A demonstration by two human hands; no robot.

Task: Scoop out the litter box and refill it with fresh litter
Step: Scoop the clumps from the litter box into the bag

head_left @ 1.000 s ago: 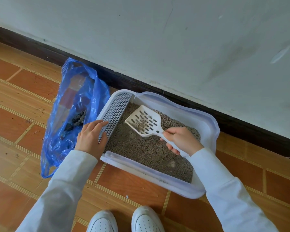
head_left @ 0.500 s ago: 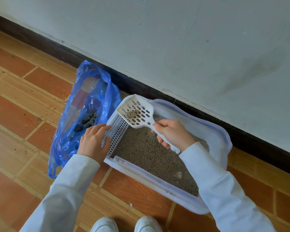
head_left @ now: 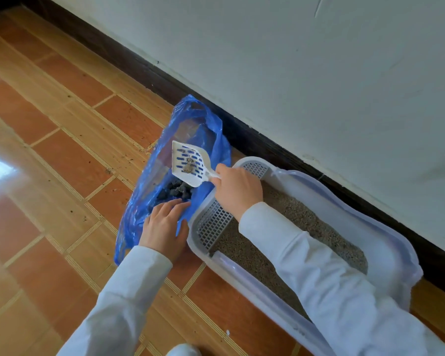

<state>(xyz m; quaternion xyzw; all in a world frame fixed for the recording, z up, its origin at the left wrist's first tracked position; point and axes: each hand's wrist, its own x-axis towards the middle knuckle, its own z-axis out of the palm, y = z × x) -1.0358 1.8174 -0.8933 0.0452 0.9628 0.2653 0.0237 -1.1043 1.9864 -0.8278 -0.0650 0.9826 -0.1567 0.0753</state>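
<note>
A white litter box (head_left: pixel 385 242) filled with grey-brown litter (head_left: pixel 293 217) lies on the floor along the wall, with a grey grid step (head_left: pixel 213 224) at its left end. My right hand (head_left: pixel 237 191) grips the handle of a white slotted scoop (head_left: pixel 188 163), which carries a small clump and hangs over the open blue plastic bag (head_left: pixel 195 129). Dark clumps (head_left: pixel 175 191) lie inside the bag. My left hand (head_left: pixel 165 224) rests with straight fingers on the bag's near edge, beside the box's left end.
The floor is orange and tan tile (head_left: pixel 62 176) with scattered dark crumbs near the bag. A dark baseboard (head_left: pixel 267 147) and a pale wall (head_left: pixel 319 73) run behind the box. The tip of a white shoe (head_left: pixel 183 350) shows at the bottom edge.
My right hand has carried the scoop with its clump leftward, from over the litter to above the blue bag. My left hand has shifted from the box's grid step onto the bag's edge.
</note>
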